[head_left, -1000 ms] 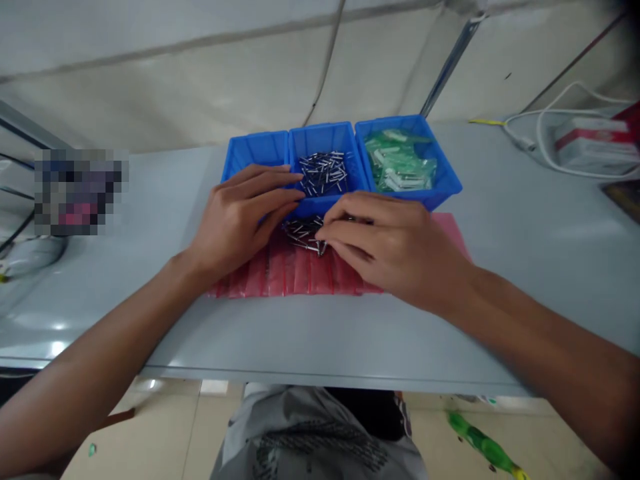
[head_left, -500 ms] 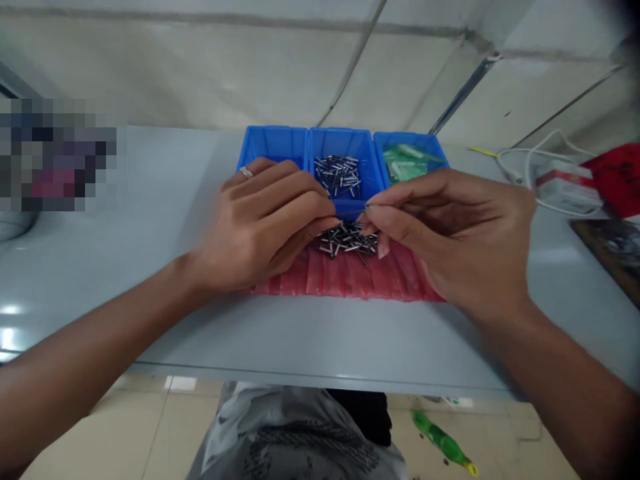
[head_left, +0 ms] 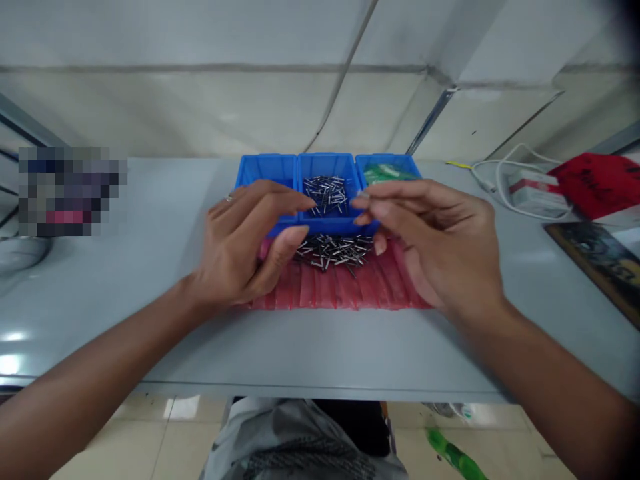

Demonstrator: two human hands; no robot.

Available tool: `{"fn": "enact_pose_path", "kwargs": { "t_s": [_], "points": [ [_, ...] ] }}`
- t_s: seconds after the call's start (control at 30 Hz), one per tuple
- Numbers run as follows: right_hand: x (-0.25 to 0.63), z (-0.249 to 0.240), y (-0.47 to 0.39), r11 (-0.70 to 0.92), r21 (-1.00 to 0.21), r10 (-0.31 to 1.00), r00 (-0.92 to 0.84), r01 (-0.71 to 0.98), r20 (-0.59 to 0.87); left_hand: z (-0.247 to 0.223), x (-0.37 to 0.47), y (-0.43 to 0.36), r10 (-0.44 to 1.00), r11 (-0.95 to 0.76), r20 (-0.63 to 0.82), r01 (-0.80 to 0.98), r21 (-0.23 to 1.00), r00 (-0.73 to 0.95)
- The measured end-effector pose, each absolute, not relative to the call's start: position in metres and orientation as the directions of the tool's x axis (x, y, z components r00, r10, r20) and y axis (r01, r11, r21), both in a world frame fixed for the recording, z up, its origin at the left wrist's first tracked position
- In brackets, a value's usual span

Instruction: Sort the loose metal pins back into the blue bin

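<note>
1. Left hand (head_left: 240, 243): thumb and forefinger now parted wide, with nothing seen between; half a second earlier, drawn close to the right fingertips around a thin metal pin.
2. Right hand (head_left: 450, 243): thumb and forefinger in a narrow pinch near the middle bin (head_left: 327, 227); cannot tell, for blur, whether around a pin.
3. Reading of the change: two-handed handling of that pin apparently ended, left hand freed.
4. Loose metal pins (head_left: 335, 252): slim, silvery and dark, tangled at many angles; heaped on pink-red plastic packaging (head_left: 325, 292), between both hands, at the near side of the middle bin.
5. Further pins (head_left: 327, 193): similar in look, jumbled inside the middle bin, on the desk (head_left: 320, 350).
</note>
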State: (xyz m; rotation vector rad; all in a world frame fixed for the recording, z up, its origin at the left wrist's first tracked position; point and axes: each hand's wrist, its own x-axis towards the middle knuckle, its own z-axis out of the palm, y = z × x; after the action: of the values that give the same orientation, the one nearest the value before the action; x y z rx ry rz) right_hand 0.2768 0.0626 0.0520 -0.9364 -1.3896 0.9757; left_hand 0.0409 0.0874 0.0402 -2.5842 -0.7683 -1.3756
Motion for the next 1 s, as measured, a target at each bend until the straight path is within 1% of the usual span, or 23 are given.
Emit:
{"fn": "enact_pose_path", "kwargs": {
  "t_s": [0.07, 0.1, 0.13, 0.17, 0.2, 0.23, 0.27, 0.3, 0.33, 0.37, 0.4, 0.47, 0.53, 0.6, 0.7, 0.77, 0.83, 0.87, 0.93, 1.0],
  "points": [
    [0.282, 0.056, 0.066, 0.352, -0.936, 0.935, -0.054, 0.026, 0.350, 0.041, 0.040, 0.088, 0.421, -0.838, 0.808, 0.517, 0.173, 0.411],
    [0.285, 0.057, 0.067, 0.376, -0.924, 0.925, -0.090, 0.073, 0.370, 0.041, 0.039, 0.088, 0.434, -0.828, 0.805, 0.532, 0.180, 0.404],
    [0.288, 0.058, 0.068, 0.420, -0.895, 0.905, -0.141, 0.148, 0.401, 0.041, 0.039, 0.088, 0.445, -0.821, 0.796, 0.543, 0.179, 0.410],
    [0.290, 0.058, 0.068, 0.491, -0.837, 0.869, -0.209, 0.243, 0.449, 0.042, 0.040, 0.088, 0.451, -0.816, 0.784, 0.552, 0.169, 0.426],
    [0.292, 0.057, 0.067, 0.577, -0.738, 0.815, -0.302, 0.349, 0.494, 0.042, 0.040, 0.088, 0.448, -0.816, 0.775, 0.558, 0.150, 0.446],
    [0.294, 0.054, 0.067, 0.663, -0.596, 0.748, -0.417, 0.453, 0.516, 0.042, 0.041, 0.088, 0.435, -0.817, 0.771, 0.563, 0.121, 0.466],
    [0.295, 0.051, 0.067, 0.732, -0.423, 0.680, -0.535, 0.534, 0.501, 0.041, 0.041, 0.087, 0.420, -0.818, 0.769, 0.568, 0.091, 0.482],
    [0.295, 0.046, 0.067, 0.775, -0.251, 0.623, -0.637, 0.580, 0.454, 0.041, 0.041, 0.087, 0.408, -0.817, 0.767, 0.573, 0.065, 0.495],
    [0.294, 0.042, 0.067, 0.793, -0.114, 0.590, -0.708, 0.599, 0.388, 0.040, 0.041, 0.087, 0.401, -0.814, 0.764, 0.580, 0.044, 0.505],
    [0.294, 0.038, 0.067, 0.800, -0.038, 0.573, -0.744, 0.599, 0.344, 0.040, 0.041, 0.087, 0.396, -0.812, 0.762, 0.583, 0.029, 0.513],
    [0.293, 0.035, 0.068, 0.804, -0.008, 0.565, -0.760, 0.594, 0.320, 0.039, 0.041, 0.087, 0.392, -0.813, 0.757, 0.582, 0.018, 0.523],
    [0.291, 0.032, 0.068, 0.814, -0.031, 0.556, -0.764, 0.579, 0.327, 0.039, 0.040, 0.088, 0.377, -0.821, 0.746, 0.571, -0.006, 0.549],
    [0.290, 0.032, 0.069, 0.816, -0.071, 0.556, -0.746, 0.574, 0.367, 0.039, 0.040, 0.088, 0.344, -0.834, 0.744, 0.551, -0.039, 0.572],
    [0.290, 0.033, 0.071, 0.819, -0.106, 0.550, -0.717, 0.564, 0.428, 0.040, 0.040, 0.089, 0.320, -0.840, 0.750, 0.539, -0.058, 0.579],
    [0.292, 0.034, 0.075, 0.840, -0.162, 0.513, -0.661, 0.518, 0.547, 0.040, 0.041, 0.090, 0.320, -0.847, 0.748, 0.529, -0.050, 0.582],
    [0.293, 0.036, 0.075, 0.834, -0.144, 0.494, -0.605, 0.532, 0.624, 0.039, 0.041, 0.090, 0.320, -0.853, 0.739, 0.520, -0.048, 0.593],
    [0.293, 0.040, 0.073, 0.802, -0.109, 0.490, -0.542, 0.587, 0.682, 0.038, 0.040, 0.091, 0.319, -0.855, 0.731, 0.515, -0.052, 0.603],
    [0.293, 0.043, 0.071, 0.786, -0.111, 0.493, -0.509, 0.608, 0.706, 0.038, 0.040, 0.090, 0.317, -0.856, 0.730, 0.514, -0.055, 0.606],
    [0.291, 0.049, 0.068, 0.770, -0.167, 0.505, -0.428, 0.616, 0.750, 0.037, 0.040, 0.090, 0.303, -0.861, 0.729, 0.504, -0.067, 0.613],
    [0.289, 0.054, 0.064, 0.759, -0.259, 0.530, -0.334, 0.598, 0.779, 0.035, 0.041, 0.090, 0.269, -0.872, 0.727, 0.480, -0.094, 0.631]
  ]
}}
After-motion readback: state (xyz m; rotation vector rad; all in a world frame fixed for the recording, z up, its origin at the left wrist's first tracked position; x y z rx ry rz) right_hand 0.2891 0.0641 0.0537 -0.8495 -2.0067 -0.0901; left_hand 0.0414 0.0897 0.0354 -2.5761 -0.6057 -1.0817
